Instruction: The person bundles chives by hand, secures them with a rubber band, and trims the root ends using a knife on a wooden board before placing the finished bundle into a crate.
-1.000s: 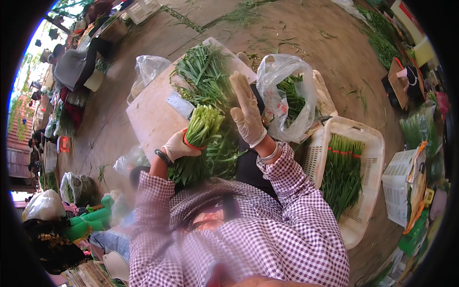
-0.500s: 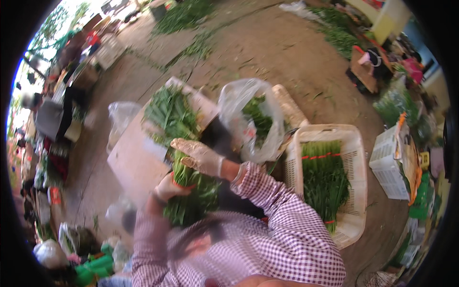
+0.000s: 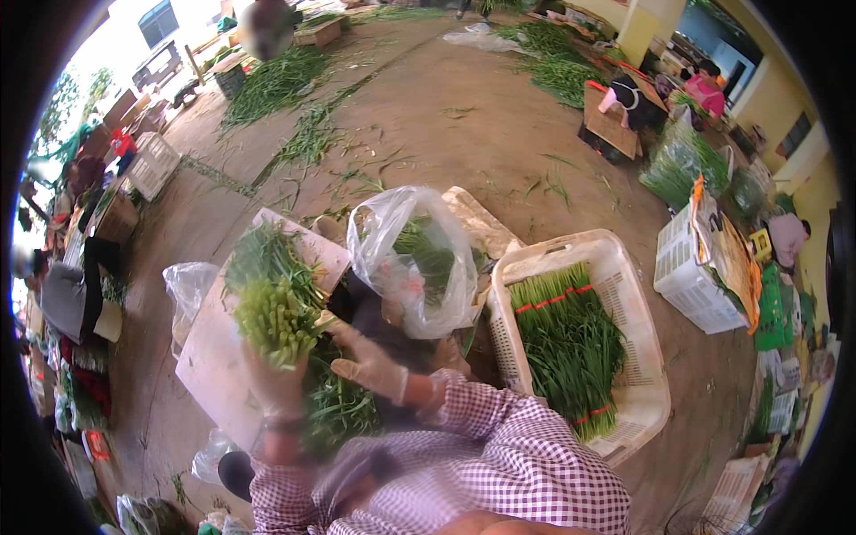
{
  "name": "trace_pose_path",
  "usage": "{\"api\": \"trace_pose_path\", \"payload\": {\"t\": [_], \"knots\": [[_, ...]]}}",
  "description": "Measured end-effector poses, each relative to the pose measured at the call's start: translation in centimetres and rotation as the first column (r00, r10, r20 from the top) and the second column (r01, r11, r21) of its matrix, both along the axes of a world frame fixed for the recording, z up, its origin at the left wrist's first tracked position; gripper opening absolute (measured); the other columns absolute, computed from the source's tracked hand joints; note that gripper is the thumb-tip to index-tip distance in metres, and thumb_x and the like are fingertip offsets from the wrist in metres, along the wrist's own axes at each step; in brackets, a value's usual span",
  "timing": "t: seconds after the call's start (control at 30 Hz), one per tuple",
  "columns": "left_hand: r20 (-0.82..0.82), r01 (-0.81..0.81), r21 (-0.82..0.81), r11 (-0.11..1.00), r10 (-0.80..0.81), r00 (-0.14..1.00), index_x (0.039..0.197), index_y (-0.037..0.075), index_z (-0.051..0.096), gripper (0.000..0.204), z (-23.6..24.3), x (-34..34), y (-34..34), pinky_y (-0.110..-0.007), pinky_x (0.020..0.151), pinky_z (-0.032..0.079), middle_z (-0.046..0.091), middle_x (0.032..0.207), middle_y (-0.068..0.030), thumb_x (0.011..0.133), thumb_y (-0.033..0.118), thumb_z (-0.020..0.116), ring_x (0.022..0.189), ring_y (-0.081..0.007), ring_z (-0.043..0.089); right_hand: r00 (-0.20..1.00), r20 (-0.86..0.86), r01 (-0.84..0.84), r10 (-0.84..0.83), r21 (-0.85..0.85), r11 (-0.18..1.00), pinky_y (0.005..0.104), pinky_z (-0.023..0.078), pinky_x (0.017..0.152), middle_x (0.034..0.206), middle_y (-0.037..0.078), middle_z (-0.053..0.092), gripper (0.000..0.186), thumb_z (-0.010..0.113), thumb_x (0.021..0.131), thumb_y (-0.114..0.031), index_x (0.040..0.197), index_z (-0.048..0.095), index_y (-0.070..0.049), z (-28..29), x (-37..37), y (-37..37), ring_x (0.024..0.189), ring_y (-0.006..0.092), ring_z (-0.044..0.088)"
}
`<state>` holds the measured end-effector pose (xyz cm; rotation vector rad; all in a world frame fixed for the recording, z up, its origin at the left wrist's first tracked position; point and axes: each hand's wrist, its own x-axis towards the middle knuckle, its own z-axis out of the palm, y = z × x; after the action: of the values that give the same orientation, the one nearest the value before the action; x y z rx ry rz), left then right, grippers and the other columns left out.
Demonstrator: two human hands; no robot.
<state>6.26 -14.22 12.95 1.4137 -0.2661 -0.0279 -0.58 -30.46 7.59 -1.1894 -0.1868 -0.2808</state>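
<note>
- Holding the green bunch [image 3: 276, 323] over the pale board [image 3: 209, 379], its pale stem ends facing up, I seem to be evening those ends.
- My left hand [image 3: 275, 379], gloved, looks wrapped round the bunch below the ends, though blur hides the fingers.
- My right hand [image 3: 370, 361] is spread, thumb apart, just beside the stems; whether it touches them, I cannot tell.
- As I judge it, the next move calls for a steady left grip and a flat right palm.
- Open room lies leftward, over the board as far as its edge.
- Rightward, the plastic bag [image 3: 406, 285] stands near, then the white crate [image 3: 644, 357], its raised wall around red-banded greens [image 3: 571, 348].
</note>
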Motion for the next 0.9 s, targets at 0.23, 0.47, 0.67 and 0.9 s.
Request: {"api": "trace_pose_path", "payload": {"t": [0.23,0.47,0.67,0.9], "knots": [[0.364,-0.148,0.884,0.443,-0.456,0.812,0.15,0.006,0.026,0.118,4.4,-4.9,-5.9,-0.048,0.103,0.035,0.046,0.131,-0.0177,0.052,0.021,0.09,0.118,-0.0374,0.045,0.975,-0.213,0.066,0.066,0.562,0.825,0.0309,0.049,0.092,0.12,0.003,0.062,0.051,0.071,0.089,-0.024,0.132,0.053,-0.003,0.6,-0.3,-3.0,0.105,0.0133,0.059],[-0.122,0.396,0.574,0.716,-0.404,0.907,0.15,0.003,0.027,0.112,1.2,-3.6,-6.1,-0.038,0.108,0.037,0.048,0.14,-0.0206,0.057,0.017,0.088,0.128,-0.028,0.049,0.974,-0.03,-0.137,0.226,0.717,0.684,0.0326,0.05,0.093,0.119,0.005,0.063,0.048,0.059,0.097,-0.037,0.132,0.051,-0.005,3.9,-2.2,-6.7,0.105,0.0159,0.062],[-0.136,0.268,0.657,0.705,-0.238,0.962,0.125,0.0,0.052,0.061,-0.1,-3.7,-7.3,-0.029,0.079,0.053,0.066,0.102,-0.0071,0.07,0.004,0.079,0.088,-0.0149,0.063,0.973,-0.211,0.175,-0.092,0.419,0.891,0.0272,0.047,0.093,0.112,0.002,0.062,0.051,0.075,0.086,-0.018,0.129,0.052,-0.005,0.7,-0.1,-5.7,0.1,0.0098,0.058],[0.062,0.138,0.836,0.531,-0.34,0.938,0.145,0.012,0.038,0.087,1.3,-5.7,-11.2,-0.042,0.094,0.048,0.063,0.121,-0.018,0.069,0.021,0.078,0.109,-0.036,0.062,0.959,-0.279,0.214,-0.059,0.569,0.794,0.0271,0.047,0.09,0.108,0.002,0.064,0.041,0.073,0.086,-0.019,0.122,0.06,-0.005,2.6,-3.3,-9.0,0.098,0.0101,0.059]]}}
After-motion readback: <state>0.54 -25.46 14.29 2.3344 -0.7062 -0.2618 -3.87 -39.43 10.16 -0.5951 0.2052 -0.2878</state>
